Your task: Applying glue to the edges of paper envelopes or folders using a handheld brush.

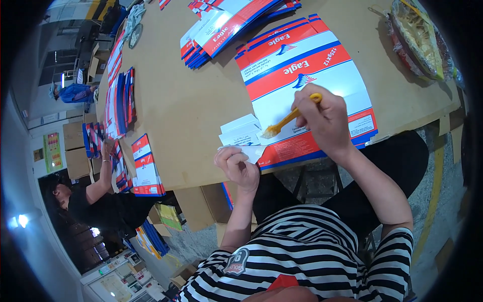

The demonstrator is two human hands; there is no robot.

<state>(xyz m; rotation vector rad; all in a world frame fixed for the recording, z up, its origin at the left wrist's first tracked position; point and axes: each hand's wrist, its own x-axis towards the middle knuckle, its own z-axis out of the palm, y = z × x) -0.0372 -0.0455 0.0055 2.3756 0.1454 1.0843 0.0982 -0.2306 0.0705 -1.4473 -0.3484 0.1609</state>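
My right hand (327,118) is closed around the yellow handle of a brush (288,120). Its pale bristles are just above or touching the near left part of a flat printed carton sheet (347,88), red, white and blue. At that sheet's near left corner, my left hand (237,166) pinches a white paper slip or flap (254,152); I cannot tell whether it is loose or part of the sheet. Beside it lie several small white printed slips (237,127). More flat cartons are under the front sheet.
A pile of folded cartons (226,30) lies at the far side of the brown table (186,105). A plastic-lined container with pale contents (415,38) stands far right. At left, a person in black (108,201) handles cartons (146,168). Another person in blue (75,93) is farther back.
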